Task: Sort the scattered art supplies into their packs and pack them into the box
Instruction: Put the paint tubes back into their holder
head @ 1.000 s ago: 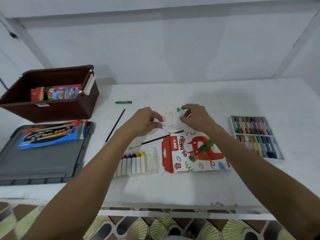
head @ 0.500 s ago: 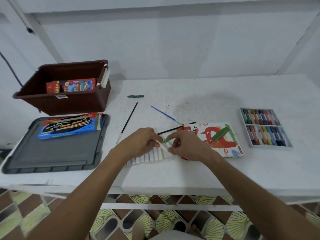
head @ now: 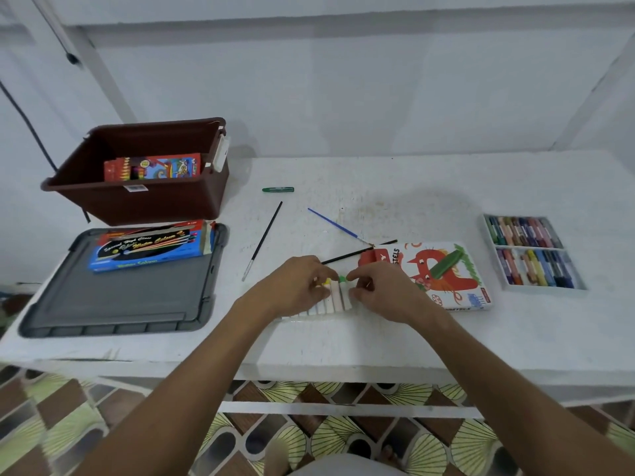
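1. At the near middle of the white table (head: 412, 338), both hands met over a clear pack of white-barrelled crayons (head: 330, 305) lying flat.
2. My left hand (head: 295, 286) pressed down on the pack's left part, fingers curled over the crayon tips – a yellow tip showed just beside them.
3. My right hand (head: 381, 290) pinched the green-tipped crayon (head: 342, 293) at the pack's right end, thumb and forefinger closed on it.
4. Toward 3 o'clock from the hands lay the oil pastels box (head: 446, 280), flat, with a loose green pastel (head: 446, 264) resting on top.
5. Farther out at 3 o'clock sat the open pastel tray (head: 532, 255), well apart from the hands.
6. Around 12 o'clock lay a blue brush (head: 338, 226) and a black brush (head: 357, 252), their ends crossing; another black brush (head: 263, 240) lay at 11 o'clock, and a green marker (head: 277, 189) beyond it.
7. At 10 o'clock stood the brown box (head: 137, 201) with a colourful pack (head: 153, 166) inside – in front of it, the grey lid (head: 120, 297) carried a blue watercolour pack (head: 151, 249).
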### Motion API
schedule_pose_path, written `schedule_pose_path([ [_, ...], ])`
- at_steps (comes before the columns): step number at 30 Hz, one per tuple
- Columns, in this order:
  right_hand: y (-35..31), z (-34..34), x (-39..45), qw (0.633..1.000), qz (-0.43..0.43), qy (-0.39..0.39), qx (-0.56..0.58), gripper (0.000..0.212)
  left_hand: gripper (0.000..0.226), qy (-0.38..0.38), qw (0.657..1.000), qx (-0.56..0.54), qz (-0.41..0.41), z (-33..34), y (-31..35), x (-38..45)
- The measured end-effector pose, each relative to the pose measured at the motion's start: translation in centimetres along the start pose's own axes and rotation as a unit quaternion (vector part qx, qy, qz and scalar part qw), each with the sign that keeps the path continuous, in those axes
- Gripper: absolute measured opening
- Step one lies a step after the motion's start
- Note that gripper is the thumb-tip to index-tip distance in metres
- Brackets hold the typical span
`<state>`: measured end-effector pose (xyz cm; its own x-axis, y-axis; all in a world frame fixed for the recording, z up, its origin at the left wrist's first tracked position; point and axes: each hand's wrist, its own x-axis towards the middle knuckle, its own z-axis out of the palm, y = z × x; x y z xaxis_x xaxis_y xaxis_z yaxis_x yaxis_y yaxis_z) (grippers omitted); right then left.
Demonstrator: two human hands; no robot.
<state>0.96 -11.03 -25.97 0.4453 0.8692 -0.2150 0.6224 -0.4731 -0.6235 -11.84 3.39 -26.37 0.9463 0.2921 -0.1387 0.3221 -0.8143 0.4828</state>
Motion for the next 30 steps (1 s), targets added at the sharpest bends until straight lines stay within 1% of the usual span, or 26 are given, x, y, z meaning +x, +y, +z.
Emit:
schedule_pose_path([
  [5, 0.0, 0.2, 0.1, 0.999, -0.002, -0.026, -0.022, 0.038, 0.033, 0.021, 0.999, 0.003, -0.027, 1.0, 0.6, -0.1],
  [13, -0.2, 0.7, 0.6, 0.996, -0.015, -0.037, -0.074, 0.038, 0.04, 0.036, 0.998, 0.004, -0.053, 1.6, 0.4, 0.2],
  [17, -0.9, 0.5, 1.3, 0.998, -0.022, -0.035, -0.057, 0.038, 0.037, 0.045, 0.997, -0.04, -0.054, 1.2, -0.2, -0.8],
  [19, -1.8, 0.6, 1.8, 0.998, -0.041, -0.02, -0.042, 0.036, 0.038, 0.076, 0.991, -0.069, -0.087, 0.2, -1.2, -1.7],
  [22, -4.2, 1.2, 3.2, 0.996, -0.088, 0.0, -0.006, 0.031, 0.04, 0.11, 0.982, -0.047, -0.144, -2.1, -3.7, -3.5],
  [24, -6.3, 2.3, 4.9, 0.992, -0.123, -0.002, 0.0, 0.03, 0.04, 0.133, 0.974, -0.032, -0.179, -4.0, -6.0, -5.2],
  [27, -10.1, 4.1, 7.6, 0.983, -0.184, -0.006, 0.008, 0.035, 0.04, 0.169, 0.96, 0.0, -0.224, -7.1, -9.6, -8.1],
  [30, -14.1, 5.6, 10.1, 0.976, -0.216, -0.02, 0.011, 0.036, 0.045, 0.197, 0.94, 0.015, -0.278, -9.6, -13.7, -10.9],
])
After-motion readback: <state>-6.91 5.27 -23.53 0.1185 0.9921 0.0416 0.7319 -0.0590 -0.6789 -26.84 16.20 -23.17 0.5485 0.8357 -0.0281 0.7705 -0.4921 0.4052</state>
